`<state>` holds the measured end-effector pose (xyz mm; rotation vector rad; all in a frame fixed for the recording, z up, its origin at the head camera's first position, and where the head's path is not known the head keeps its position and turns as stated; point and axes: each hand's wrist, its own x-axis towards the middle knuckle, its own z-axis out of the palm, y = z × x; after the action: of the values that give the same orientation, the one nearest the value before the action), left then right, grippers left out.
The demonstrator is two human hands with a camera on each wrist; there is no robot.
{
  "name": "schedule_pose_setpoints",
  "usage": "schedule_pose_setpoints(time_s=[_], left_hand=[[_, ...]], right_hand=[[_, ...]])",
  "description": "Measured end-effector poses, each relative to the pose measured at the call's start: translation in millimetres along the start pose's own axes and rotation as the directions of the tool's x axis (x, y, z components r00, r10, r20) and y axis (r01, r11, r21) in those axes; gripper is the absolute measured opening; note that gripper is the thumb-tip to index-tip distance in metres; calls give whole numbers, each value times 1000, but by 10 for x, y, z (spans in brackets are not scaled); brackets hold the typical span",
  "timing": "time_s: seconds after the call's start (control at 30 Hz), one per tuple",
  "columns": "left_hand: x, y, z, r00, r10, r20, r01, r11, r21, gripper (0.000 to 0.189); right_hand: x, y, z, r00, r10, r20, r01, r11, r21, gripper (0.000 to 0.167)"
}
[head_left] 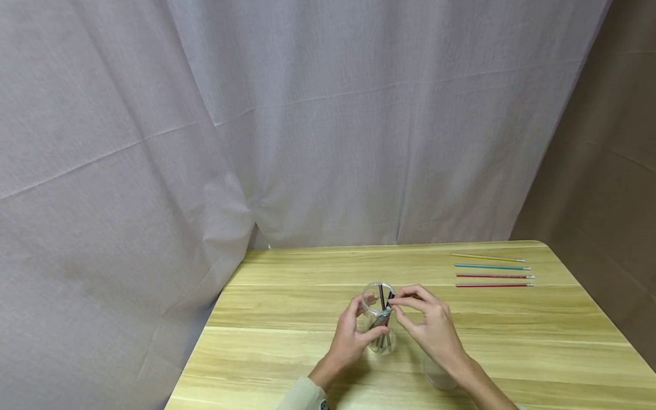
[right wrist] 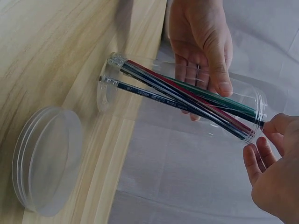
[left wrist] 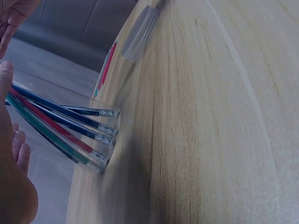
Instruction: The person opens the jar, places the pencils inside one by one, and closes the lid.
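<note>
A clear plastic jar point(head_left: 376, 283) stands mouth up, its base at the tabletop. My left hand point(head_left: 348, 336) grips its side, thumb in front and fingers behind, as the right wrist view shows. Inside lean several pencils, eraser ends down: dark ones point(right wrist: 154, 95), a red pencil point(right wrist: 145, 70) and a green pencil point(right wrist: 196, 91). At the jar's mouth, my right hand point(head_left: 433, 324) pinches the upper end of a dark pencil between thumb and forefinger. Its other fingers stay loosely bent outside the rim. My left hand's far fingers are partly hidden in the head view.
Near my right wrist, a clear round lid point(right wrist: 46, 158) lies on the wooden table point(head_left: 266, 319). Several pencils lie in parallel at the back right: a yellow pencil point(head_left: 487, 258), a teal pencil point(head_left: 492, 267) and red ones point(head_left: 494, 285). A grey curtain point(head_left: 328, 142) hangs behind the table.
</note>
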<state>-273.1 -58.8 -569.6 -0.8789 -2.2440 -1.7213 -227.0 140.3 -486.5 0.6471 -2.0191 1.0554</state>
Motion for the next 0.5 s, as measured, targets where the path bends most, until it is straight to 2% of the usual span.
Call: schedule_pose_setpoints(time_s=[0.17, 0.5], left_hand=[[-3, -2, -1, 1000, -16, 0, 16, 1000, -7, 72], [-11, 6, 1, 999, -39, 3, 39, 999, -9, 73]], right_hand=[[-14, 11, -7, 1000, -12, -8, 12, 1000, 2, 37], [-8, 59, -106, 999, 28, -21, -29, 998, -53, 38]])
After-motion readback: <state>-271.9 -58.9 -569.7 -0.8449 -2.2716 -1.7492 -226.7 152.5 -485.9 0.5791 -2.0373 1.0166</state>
